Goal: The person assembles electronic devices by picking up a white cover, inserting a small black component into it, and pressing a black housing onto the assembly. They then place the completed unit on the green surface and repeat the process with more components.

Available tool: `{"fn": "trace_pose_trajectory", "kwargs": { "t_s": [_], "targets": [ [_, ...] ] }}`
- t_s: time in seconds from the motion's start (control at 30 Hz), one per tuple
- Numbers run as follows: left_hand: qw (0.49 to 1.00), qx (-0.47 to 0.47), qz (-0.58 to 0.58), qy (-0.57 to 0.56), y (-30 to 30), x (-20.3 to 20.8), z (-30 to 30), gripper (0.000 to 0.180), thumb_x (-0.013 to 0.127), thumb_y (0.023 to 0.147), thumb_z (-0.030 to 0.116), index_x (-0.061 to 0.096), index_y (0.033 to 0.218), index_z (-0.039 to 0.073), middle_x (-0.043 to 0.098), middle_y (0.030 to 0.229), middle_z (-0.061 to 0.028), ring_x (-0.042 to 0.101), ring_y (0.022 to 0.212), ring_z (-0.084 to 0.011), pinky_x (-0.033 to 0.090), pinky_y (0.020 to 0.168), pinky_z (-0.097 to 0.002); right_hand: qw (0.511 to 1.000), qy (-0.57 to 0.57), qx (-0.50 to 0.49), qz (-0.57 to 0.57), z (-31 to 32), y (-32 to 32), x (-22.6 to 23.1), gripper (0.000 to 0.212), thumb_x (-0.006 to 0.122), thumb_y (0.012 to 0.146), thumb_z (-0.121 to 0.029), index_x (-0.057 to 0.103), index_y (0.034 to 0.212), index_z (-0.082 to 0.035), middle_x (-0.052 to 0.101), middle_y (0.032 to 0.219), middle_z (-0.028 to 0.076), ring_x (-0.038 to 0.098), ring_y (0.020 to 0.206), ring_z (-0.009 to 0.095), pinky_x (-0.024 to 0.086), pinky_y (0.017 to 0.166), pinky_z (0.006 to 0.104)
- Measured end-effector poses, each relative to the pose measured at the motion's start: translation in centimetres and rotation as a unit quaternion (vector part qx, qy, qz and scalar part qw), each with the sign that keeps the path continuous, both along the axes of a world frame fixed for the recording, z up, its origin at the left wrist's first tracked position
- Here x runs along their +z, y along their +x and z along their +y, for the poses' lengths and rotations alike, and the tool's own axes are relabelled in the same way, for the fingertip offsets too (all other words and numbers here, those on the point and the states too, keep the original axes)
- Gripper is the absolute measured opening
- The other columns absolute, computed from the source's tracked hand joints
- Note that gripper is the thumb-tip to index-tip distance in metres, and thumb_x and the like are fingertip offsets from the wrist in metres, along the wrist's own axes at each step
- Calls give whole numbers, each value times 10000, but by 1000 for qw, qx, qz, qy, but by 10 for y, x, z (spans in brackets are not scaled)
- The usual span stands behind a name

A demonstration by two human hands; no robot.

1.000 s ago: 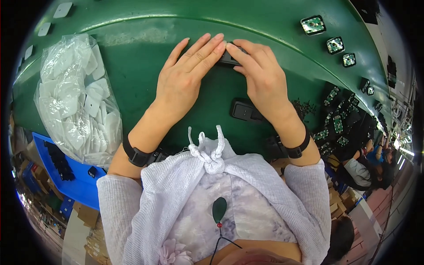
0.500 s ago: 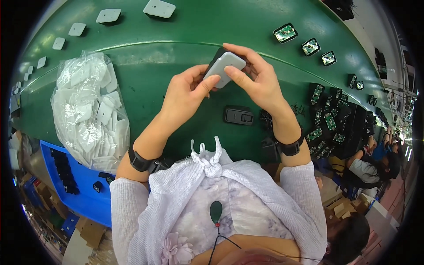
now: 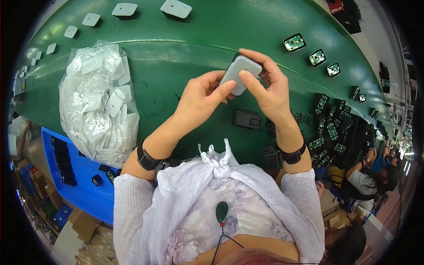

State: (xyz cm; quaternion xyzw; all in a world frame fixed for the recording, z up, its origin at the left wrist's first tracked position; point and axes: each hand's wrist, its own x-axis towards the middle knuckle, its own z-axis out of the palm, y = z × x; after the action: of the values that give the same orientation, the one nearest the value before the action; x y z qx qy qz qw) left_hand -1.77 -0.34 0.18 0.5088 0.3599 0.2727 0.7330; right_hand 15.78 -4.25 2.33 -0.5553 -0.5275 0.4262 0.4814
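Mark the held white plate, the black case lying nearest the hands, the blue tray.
Held white plate (image 3: 235, 72): head view, exposed upper face.
Black case (image 3: 243, 119): head view, top face.
Blue tray (image 3: 85, 194): head view, bare bottom.

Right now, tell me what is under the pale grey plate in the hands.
A black part shows beneath the pale grey plate, along its upper-left edge. The plate and the fingers cover the rest.
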Motion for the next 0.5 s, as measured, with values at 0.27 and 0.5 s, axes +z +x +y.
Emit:
{"fn": "trace_pose_trajectory", "kwargs": {
  "t_s": [0.27, 0.5],
  "targets": [
    [962, 175, 71, 198, -32, -13, 28, 309, 611, 919, 152, 579, 1195, 15, 668, 1021, -73, 619, 903, -135, 489, 771, -260, 997, -14, 35, -60, 76, 43, -5, 371, 693, 843, -90, 563, 1178, 2, 629, 1052, 80, 592, 979, 144, 475, 872, 260],
    [850, 218, 327, 351, -103, 5, 9, 169, 573, 906, 17, 634, 1064, 12, 649, 918, -80, 628, 832, -152, 478, 710, -238, 966, -47, 96, -233, 165, 90, -36, 293, 697, 793, -69, 583, 1053, 6, 639, 965, 102, 601, 894, 179, 499, 799, 300]
  ]
}}
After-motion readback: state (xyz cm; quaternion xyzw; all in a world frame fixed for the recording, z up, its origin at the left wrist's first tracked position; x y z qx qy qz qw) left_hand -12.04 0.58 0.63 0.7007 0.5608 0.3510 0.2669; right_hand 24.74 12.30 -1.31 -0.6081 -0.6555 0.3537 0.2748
